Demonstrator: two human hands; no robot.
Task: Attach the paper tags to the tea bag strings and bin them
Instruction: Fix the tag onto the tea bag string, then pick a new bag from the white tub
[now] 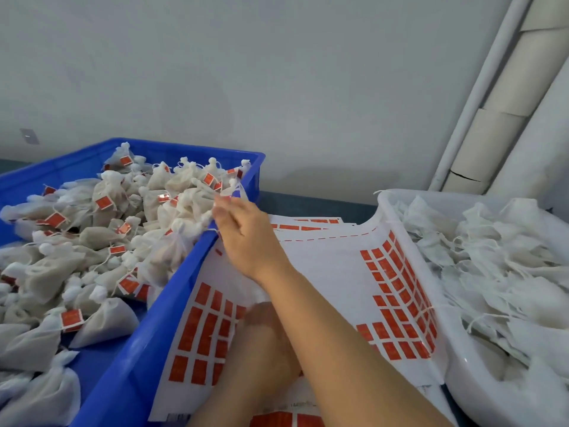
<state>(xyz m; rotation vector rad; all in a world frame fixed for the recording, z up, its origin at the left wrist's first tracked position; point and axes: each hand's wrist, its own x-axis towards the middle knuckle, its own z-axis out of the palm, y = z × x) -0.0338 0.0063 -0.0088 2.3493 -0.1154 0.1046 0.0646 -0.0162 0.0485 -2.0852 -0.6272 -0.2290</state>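
Far left, a blue bin (172,285) on the tabletop (314,203) is heaped with tagged tea bags (101,229), small white pouches tied at the neck, each string carrying a red paper tag. The right hand (246,241) reaches across from the lower right to the bin's near rim, its fingers (224,208) stretched against the edge of the heap. Motion blur hides whether they pinch a string or hold nothing. Below it, partly under the right forearm, the left hand (264,328) rests on the tag sheets (332,272), also blurred, so its grip cannot be told.

The sheets, white backing with rows of red rectangular tags, lie between the bin and a white tub (480,396), curling up against both. Print on the tags is too small to read. A barcode and a line of text on the nearest sheet's lower edge are likewise illegible.

At right, the tub holds untagged tea bags (492,257), white with loose strings.

Behind stands a pale grey wall (277,72) with a small wall plate (29,136) at left. A white pipe (480,87) and a beige duct (492,143) slant up at right.
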